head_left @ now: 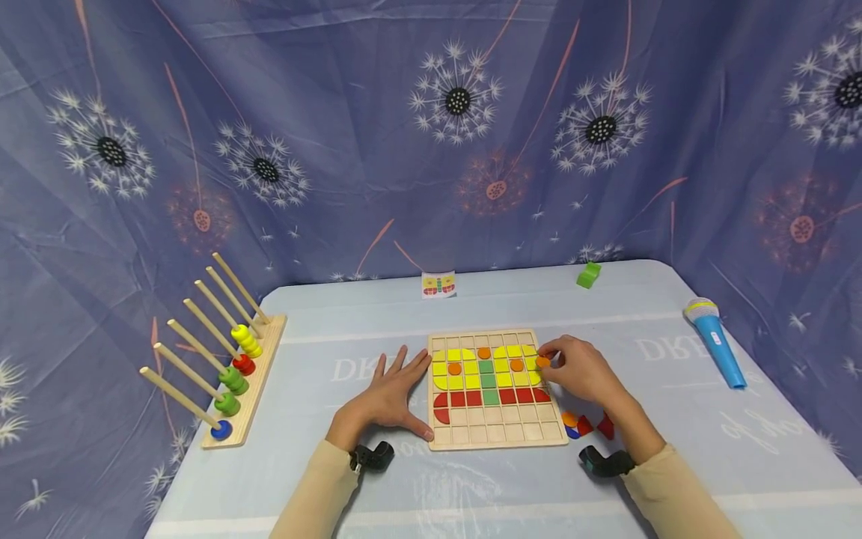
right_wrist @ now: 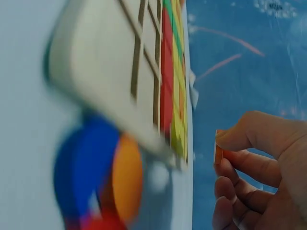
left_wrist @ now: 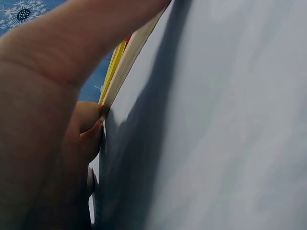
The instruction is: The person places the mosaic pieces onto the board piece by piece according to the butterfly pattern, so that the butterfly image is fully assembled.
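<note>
A wooden grid board (head_left: 478, 434) lies on the table, its cells partly filled with yellow, red, green and orange flat pieces. My left hand (head_left: 385, 398) spreads its fingers along the board's left side, index fingertip at the upper edge and thumb at the lower corner. Over the board's right side, my right hand (head_left: 584, 372) pinches an orange disc (right_wrist: 218, 147) between thumb and fingers. In the head view that disc overlaps the yellow shape's right edge. Loose pieces lie right of the board: an orange disc (head_left: 569, 419), a blue piece (head_left: 572, 433) and red pieces (head_left: 605, 427).
A wooden peg rack (head_left: 259, 374) with coloured beads stands at the left. Behind the board lies a small picture card (head_left: 438, 284) with a butterfly-like pattern. A green block (head_left: 589, 275) is at the back right, and a blue toy microphone (head_left: 717, 346) lies near the right edge.
</note>
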Demonstrator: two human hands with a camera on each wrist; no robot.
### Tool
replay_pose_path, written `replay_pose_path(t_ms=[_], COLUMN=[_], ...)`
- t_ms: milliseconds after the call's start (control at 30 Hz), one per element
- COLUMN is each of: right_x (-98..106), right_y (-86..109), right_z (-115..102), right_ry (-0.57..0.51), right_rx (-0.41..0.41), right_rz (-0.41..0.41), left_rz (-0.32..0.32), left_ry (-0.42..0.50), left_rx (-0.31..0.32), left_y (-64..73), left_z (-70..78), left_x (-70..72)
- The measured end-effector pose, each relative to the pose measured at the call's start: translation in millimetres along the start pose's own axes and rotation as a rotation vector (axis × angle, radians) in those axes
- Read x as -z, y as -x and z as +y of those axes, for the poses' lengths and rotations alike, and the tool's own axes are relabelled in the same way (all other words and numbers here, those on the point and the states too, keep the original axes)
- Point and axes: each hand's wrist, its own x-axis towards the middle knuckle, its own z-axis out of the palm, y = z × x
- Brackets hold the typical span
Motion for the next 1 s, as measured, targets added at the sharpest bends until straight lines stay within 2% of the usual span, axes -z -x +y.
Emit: replay_pose_path(t_ms=[400,667,1000], right_x=[-38,-64,-77], right_y=[1.7,4.5,12.5], right_z=[-47,-70,-90], right_ry=[-0.018,0.085,0.077], right_rx=[0.164,0.24,0.346], right_rz=[-0.056,-0.09,-0.187], left_rz=[0.01,0.004,-0.001], left_ry=[-0.002,-0.001,0.001], left_rx=[-0.013,-0.006,-0.006], left_y=[-0.3,0.4,-0.9], left_z=[-0.1,1.1,-0.3], left_x=[0.8,2.1,0.3])
